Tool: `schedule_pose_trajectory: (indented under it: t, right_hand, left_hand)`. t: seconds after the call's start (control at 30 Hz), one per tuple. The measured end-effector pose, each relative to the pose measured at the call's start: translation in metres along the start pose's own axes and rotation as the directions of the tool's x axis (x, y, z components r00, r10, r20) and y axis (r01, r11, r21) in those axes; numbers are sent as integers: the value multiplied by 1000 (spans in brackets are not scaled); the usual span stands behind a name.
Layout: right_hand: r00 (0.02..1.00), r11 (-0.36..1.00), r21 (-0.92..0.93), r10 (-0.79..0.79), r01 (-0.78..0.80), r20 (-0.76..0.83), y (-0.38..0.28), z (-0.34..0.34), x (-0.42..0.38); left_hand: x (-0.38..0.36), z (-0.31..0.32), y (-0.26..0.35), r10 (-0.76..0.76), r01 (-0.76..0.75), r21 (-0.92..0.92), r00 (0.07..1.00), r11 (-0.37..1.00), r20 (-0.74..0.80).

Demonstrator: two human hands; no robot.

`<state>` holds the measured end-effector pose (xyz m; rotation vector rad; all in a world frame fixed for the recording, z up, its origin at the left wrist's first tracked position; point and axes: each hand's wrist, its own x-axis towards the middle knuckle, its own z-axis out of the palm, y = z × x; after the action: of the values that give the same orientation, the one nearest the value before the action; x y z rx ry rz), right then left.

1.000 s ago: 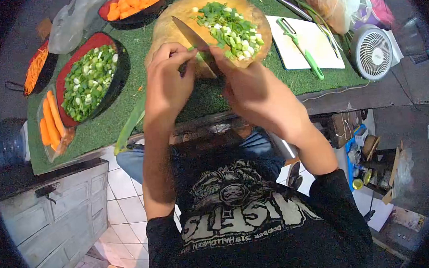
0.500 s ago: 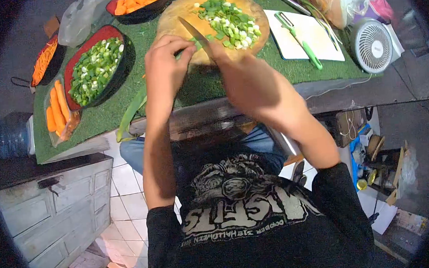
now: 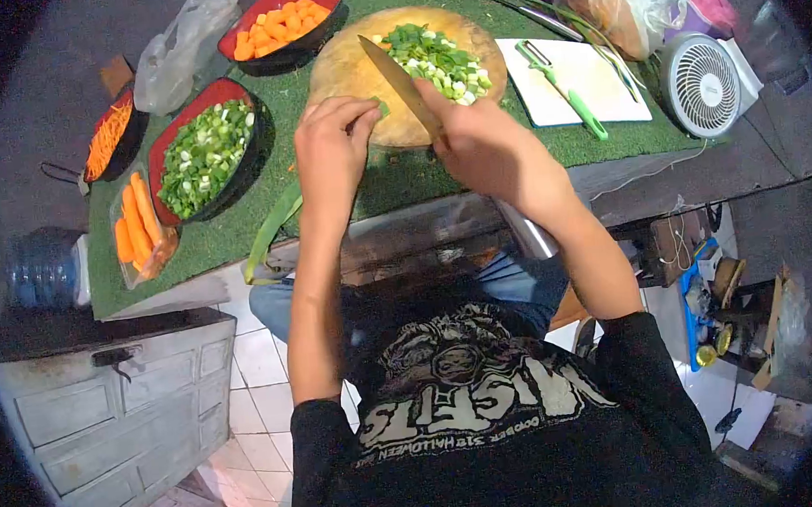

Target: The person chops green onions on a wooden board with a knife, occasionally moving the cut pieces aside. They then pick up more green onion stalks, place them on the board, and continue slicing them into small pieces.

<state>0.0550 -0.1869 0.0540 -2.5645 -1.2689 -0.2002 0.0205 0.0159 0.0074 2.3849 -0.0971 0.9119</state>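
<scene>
My left hand is closed at the near left edge of the round wooden board, pinching a green onion whose tip shows at the fingertips. A long green leaf hangs behind that hand toward the table edge; whether it is the same stalk is hidden. In my right hand is a large kitchen knife, its blade slanting up and left over the board, just right of the onion tip. The metal handle comes out below my right wrist. A pile of chopped green onion lies on the board's right half.
At left stand a bowl of chopped green onion, a bowl of carrot chunks, shredded carrot and a tray of whole carrots. To the right are a white cutting board, a green-handled peeler and a fan.
The camera view has shifted, so the table sits lower in the picture. The knife has moved away from the onion, slightly right, and its handle now shows below my wrist. My left hand still pinches the onion.
</scene>
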Motion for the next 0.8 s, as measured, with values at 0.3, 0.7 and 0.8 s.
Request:
schedule_pose_trajectory:
  t: [0.3, 0.7, 0.8]
  right_hand:
    - [995, 993, -66, -91, 93, 45, -18, -6, -6]
    - [1000, 1000, -12, 9, -9, 13, -30, 14, 23]
    - [997, 988, -154, -33, 22, -66, -26, 11, 30]
  left_hand:
    - [0, 0, 2, -34, 35, 6, 999, 999, -24]
    - [-1, -5, 13, -98, 99, -42, 995, 994, 24]
    - [-1, -8, 14, -27, 27, -19, 1000, 999, 8]
